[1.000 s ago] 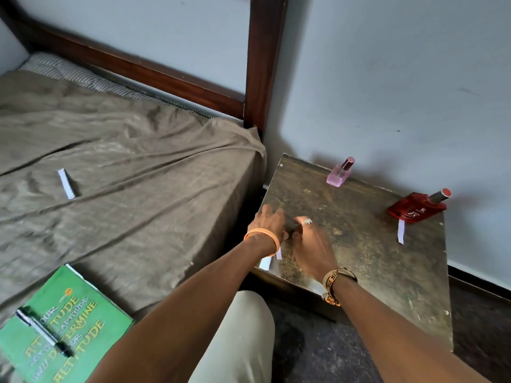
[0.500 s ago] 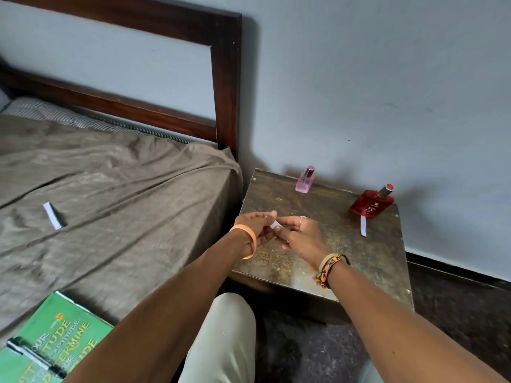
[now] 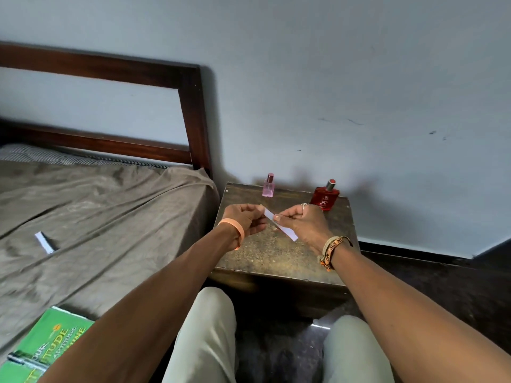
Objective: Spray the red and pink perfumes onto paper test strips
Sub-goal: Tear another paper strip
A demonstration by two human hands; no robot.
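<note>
A white paper test strip (image 3: 287,231) is held in the air above the small dark table (image 3: 265,252). My left hand (image 3: 243,221) pinches its upper left end. My right hand (image 3: 302,226) pinches it a little further along, and the strip's lower end sticks out below that hand. A small pink perfume bottle (image 3: 268,186) stands upright at the table's back edge. The red perfume bottle (image 3: 325,196) stands upright to its right, just behind my right hand. Another white strip (image 3: 44,242) lies on the bed at the left.
The bed with its brown sheet (image 3: 105,222) adjoins the table on the left, and its dark wooden headboard (image 3: 193,120) rises behind. A green book (image 3: 47,352) with a pen on it lies at the bed's near corner. My knees are just below the table's front edge.
Both hands lifted a strip from the table's near left edge and now hold it in the air between them. The camera tilted up and pulled back.
</note>
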